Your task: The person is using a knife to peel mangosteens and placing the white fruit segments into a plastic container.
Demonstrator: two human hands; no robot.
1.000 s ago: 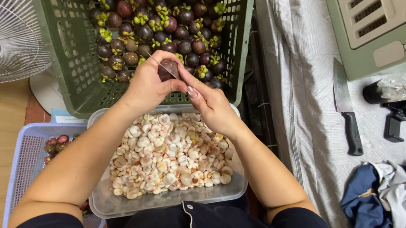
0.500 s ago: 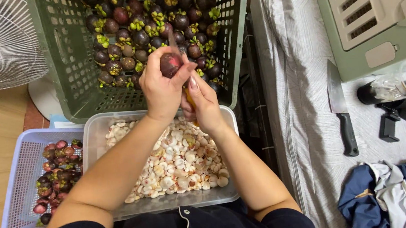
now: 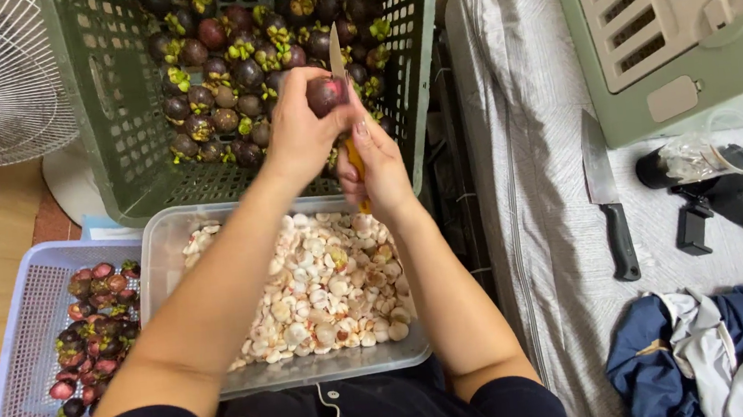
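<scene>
A green crate (image 3: pixel 119 125) of dark fruit stands behind a clear tub (image 3: pixel 164 249) of white pieces. Above both, the left hand (image 3: pixel 300 138) grips a purple fruit (image 3: pixel 324 96); the right hand (image 3: pixel 376 167) grasps a small knife (image 3: pixel 338 65) against it.

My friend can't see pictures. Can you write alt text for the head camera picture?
A person's left hand holds a dark purple fruit while the right hand cuts it with a small knife, above a clear tub of white fruit pieces. Behind is a green crate of whole fruit; a basket of peels sits left.
</scene>
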